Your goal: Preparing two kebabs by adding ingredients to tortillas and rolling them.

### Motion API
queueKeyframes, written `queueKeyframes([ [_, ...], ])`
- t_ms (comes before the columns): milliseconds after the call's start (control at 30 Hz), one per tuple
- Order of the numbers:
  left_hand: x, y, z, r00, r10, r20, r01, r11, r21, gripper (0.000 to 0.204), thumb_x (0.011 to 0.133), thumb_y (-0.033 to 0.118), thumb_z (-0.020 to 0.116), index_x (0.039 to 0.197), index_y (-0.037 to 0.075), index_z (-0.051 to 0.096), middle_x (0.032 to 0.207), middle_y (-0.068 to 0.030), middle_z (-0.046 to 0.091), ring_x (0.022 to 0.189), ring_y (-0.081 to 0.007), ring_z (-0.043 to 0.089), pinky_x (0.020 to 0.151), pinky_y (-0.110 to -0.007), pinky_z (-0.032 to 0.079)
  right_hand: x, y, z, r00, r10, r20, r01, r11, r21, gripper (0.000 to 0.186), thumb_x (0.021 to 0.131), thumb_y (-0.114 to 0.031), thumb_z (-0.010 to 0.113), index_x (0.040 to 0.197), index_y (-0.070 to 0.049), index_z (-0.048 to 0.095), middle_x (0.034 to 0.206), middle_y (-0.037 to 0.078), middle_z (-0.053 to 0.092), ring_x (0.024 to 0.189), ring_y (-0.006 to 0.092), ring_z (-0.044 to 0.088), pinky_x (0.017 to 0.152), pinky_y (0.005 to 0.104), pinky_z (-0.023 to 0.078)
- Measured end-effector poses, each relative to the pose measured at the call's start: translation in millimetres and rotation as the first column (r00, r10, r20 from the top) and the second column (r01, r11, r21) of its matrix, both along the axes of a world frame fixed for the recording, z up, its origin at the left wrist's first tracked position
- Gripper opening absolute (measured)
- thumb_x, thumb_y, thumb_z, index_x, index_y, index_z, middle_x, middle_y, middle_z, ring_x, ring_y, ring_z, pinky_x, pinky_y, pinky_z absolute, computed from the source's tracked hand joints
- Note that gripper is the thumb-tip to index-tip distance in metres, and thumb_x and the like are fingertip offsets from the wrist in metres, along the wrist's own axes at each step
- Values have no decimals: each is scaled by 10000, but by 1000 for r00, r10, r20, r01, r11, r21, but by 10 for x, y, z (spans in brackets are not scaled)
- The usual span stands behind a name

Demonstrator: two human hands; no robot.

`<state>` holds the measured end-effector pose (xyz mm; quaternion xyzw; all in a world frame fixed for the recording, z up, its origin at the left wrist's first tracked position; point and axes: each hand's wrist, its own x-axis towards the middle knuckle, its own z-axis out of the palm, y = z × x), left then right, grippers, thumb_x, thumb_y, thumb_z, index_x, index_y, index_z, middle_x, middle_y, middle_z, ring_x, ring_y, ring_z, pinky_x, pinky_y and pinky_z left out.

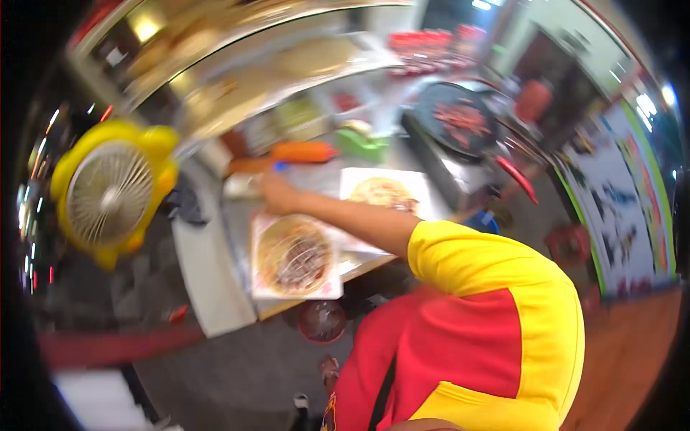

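Observation:
My right arm reaches leftward from a yellow sleeve, and my right hand [277, 190] grips or closes on a whitish container [243, 187], blurred by motion. Just below it, a round topped flatbread [293, 255] with pale drizzle lies on a square white sheet or box [327, 289]. A second topped flatbread [377, 192] on white lies behind my forearm. Orange squeeze bottles [298, 151] and a green container [359, 147] stand just beyond my hand. A sliver of skin shows at the bottom edge, but my left hand is not visible.
A dark griddle pan [449, 100] with red food and red-handled utensil [516, 179] sits at back right. Food containers [302, 118] line the back under shelves. A yellow fan [108, 194] stands left. A bowl [321, 321] is below the counter edge; a printed board [614, 201] stands right.

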<state>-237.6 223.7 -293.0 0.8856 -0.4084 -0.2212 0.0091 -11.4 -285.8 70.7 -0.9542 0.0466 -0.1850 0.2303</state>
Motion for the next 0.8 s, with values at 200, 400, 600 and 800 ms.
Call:
queueKeyframes([
  [200,202,-819,-98,879,270,-393,-284,958,23,268,995,270,637,1179,77,657,985,-122,717,796,-291,726,603,-472,573,-3104,-846,1831,997,45,-59,-17,914,406,409,950,-331,811,1185,-6,729,1072,148,772,982,253,744,884,398,578],
  [400,41,-1796,-223,755,335,-564,-446,893,-67,222,994,279,639,1094,82,662,909,-110,706,765,-268,714,621,-449,575,-6449,-3427,952,533,-830,163,788,417,-453,499,977,-468,710,1196,-20,724,1102,201,758,998,423,714,859,481,555],
  [600,-976,-2183,-200,713,392,-581,-548,829,-113,204,994,287,641,1008,86,668,833,-99,695,733,-245,702,638,-425,577,-7018,-4048,452,664,-743,-83,707,660,-252,462,1019,-353,693,1326,-10,662,1126,233,758,1065,432,720,903,491,544],
  [800,-2129,-2510,-107,717,404,-568,-546,832,-96,217,995,295,642,937,89,671,767,-89,686,703,-226,691,648,-405,577,-6141,-3606,1335,757,-632,-164,639,769,-12,433,1016,-428,681,1057,-11,787,903,252,752,867,472,722,776,539,547],
])
